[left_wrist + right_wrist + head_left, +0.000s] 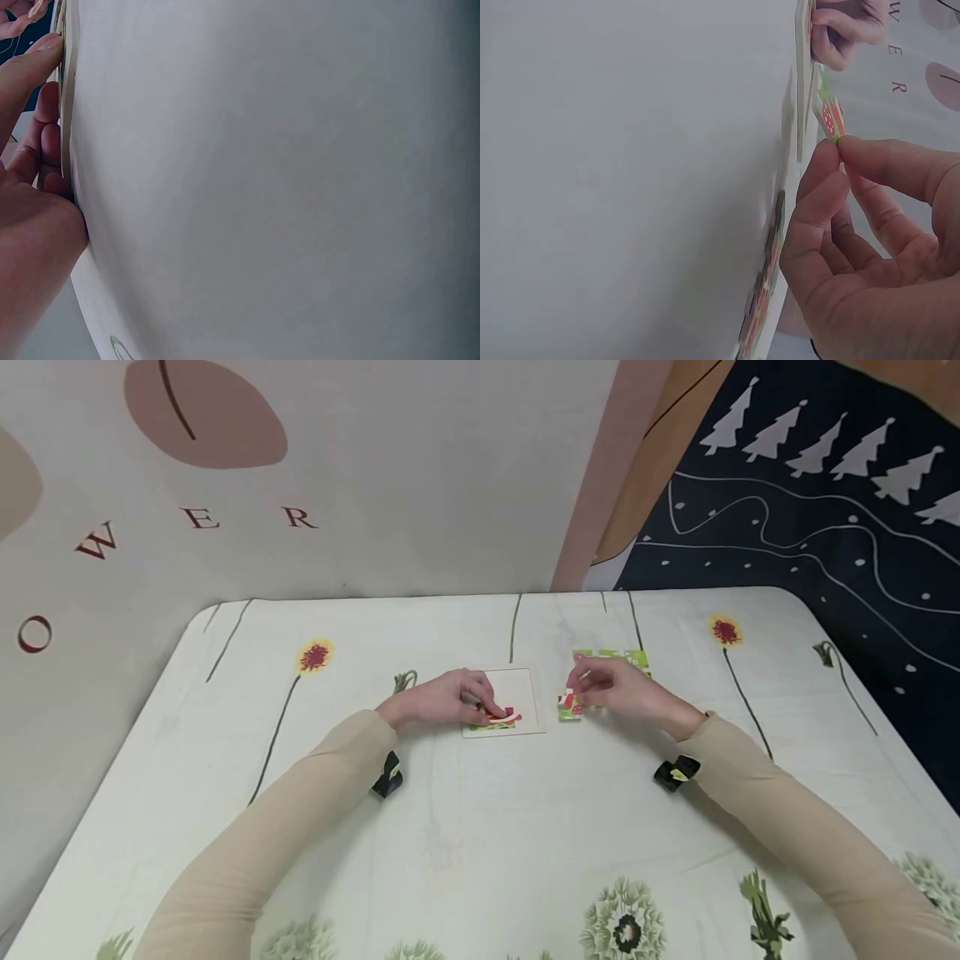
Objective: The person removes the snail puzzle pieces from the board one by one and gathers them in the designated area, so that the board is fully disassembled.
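A shallow white puzzle tray (537, 693) lies flat on the table. Joined, colourful puzzle pieces (498, 725) fill its lower left part. Over them lies my left hand (450, 697), fingertips touching the pieces. In the left wrist view, the thumb (30, 67) and fingers are at the tray's edge. To the right of the tray, my right hand (622, 689) pinches a green, red and white puzzle piece (829, 116) between thumb and forefinger, held up on edge in the right wrist view. The left hand partly covers the pieces beneath it.
Behind the right hand lie more green patterned puzzle pieces (615, 654), partly hidden by it; the right wrist view shows pieces (761, 300) lying flat below that hand. A white cloth (465, 827) printed with flowers covers the table. Small black devices (387, 775) hang at both wrists.
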A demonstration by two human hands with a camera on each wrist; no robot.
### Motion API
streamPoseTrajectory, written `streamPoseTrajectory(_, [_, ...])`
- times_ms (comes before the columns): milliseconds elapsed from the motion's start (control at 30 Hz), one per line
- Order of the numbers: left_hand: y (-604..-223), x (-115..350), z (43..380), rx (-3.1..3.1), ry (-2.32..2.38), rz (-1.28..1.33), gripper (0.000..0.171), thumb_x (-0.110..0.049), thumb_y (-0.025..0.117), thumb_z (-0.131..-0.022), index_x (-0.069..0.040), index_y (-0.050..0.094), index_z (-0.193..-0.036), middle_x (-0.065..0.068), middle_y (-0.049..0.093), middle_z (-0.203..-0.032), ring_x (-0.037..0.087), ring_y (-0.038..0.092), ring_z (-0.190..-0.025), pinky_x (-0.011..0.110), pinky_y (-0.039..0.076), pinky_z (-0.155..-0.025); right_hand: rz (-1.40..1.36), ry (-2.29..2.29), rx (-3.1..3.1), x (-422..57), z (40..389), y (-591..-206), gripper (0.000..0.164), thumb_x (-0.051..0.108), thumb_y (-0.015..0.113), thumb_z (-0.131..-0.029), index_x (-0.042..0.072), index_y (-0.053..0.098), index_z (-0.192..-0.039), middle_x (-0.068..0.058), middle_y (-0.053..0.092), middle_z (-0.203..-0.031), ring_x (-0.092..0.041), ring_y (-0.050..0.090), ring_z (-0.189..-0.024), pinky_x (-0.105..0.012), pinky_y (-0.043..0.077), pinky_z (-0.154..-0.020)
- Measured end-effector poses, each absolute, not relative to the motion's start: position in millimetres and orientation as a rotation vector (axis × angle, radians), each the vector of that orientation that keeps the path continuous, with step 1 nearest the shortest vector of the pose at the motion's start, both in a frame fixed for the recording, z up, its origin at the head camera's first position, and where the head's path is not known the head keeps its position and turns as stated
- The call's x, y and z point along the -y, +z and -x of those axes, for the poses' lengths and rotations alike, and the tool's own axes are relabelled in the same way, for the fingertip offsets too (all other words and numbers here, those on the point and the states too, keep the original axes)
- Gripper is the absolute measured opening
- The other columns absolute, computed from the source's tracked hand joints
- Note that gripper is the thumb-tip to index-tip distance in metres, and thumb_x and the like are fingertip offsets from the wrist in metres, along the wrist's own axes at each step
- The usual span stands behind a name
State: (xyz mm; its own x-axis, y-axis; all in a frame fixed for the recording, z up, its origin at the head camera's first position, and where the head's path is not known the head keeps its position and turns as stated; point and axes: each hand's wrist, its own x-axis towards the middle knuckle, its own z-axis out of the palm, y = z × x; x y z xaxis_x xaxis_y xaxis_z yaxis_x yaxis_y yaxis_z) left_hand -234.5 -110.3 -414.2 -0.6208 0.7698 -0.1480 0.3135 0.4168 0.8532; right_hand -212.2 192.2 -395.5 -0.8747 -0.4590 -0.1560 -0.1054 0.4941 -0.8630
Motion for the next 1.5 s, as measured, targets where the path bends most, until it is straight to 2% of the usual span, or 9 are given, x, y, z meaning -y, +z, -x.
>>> streamPoseTrajectory(233, [-415, 110, 235, -2.139, 1.139, -0.912, 0.022, -0.001, 0.071, -0.083, -0.006, 0.076, -0.104, 0.001, 0.058, -0.1, 0.021, 0.045, -0.104, 0.038, 0.034, -0.092, 0.473, -1.323, -2.412, -207, 211, -392, 0.018, -0.003, 0.063, -0.088, -0.002, 0.064, -0.106, -0.015, 0.065, -0.101, -0.026, 0.061, -0.095, -0.027, 0.046, -0.073])
streamPoseTrajectory(467, [-414, 110, 234, -2.132, 1.143, -0.908, 0.022, 0.0, 0.07, -0.083, -0.005, 0.076, -0.104, 0.002, 0.058, -0.099, 0.021, 0.045, -0.104, 0.038, 0.033, -0.091, 0.419, -1.308, -2.438, -222, 210, -389, 0.019, 0.0, 0.063, -0.09, -0.001, 0.064, -0.109, -0.014, 0.065, -0.102, -0.021, 0.059, -0.093, -0.026, 0.046, -0.073])
streamPoseTrajectory(833, [-414, 110, 234, -2.104, 1.169, -0.92, 0.022, 0.001, 0.069, -0.084, -0.003, 0.075, -0.104, 0.003, 0.058, -0.098, 0.021, 0.047, -0.102, 0.036, 0.035, -0.089, 0.393, -1.285, -2.454, -239, 209, -382, 0.02, 0.002, 0.064, -0.091, -0.002, 0.063, -0.111, -0.016, 0.064, -0.106, -0.024, 0.059, -0.097, -0.03, 0.048, -0.073])
streamPoseTrajectory(1233, [-415, 110, 235, -2.124, 1.148, -0.906, 0.022, 0.001, 0.069, -0.084, -0.004, 0.076, -0.104, 0.003, 0.058, -0.099, 0.021, 0.046, -0.103, 0.037, 0.034, -0.09, 0.354, -1.275, -2.485, -262, 207, -384, 0.022, 0.003, 0.063, -0.092, -0.004, 0.062, -0.113, -0.017, 0.063, -0.106, -0.016, 0.059, -0.091, -0.029, 0.048, -0.069])
streamPoseTrajectory(1500, [-416, 110, 235, -2.135, 1.133, -0.927, 0.022, 0.0, 0.07, -0.083, -0.005, 0.076, -0.104, 0.003, 0.058, -0.099, 0.021, 0.047, -0.103, 0.038, 0.034, -0.091, 0.31, -1.235, -2.527, -268, 206, -382, 0.023, 0.005, 0.062, -0.093, -0.004, 0.061, -0.115, -0.019, 0.063, -0.11, -0.014, 0.058, -0.093, -0.027, 0.047, -0.072])
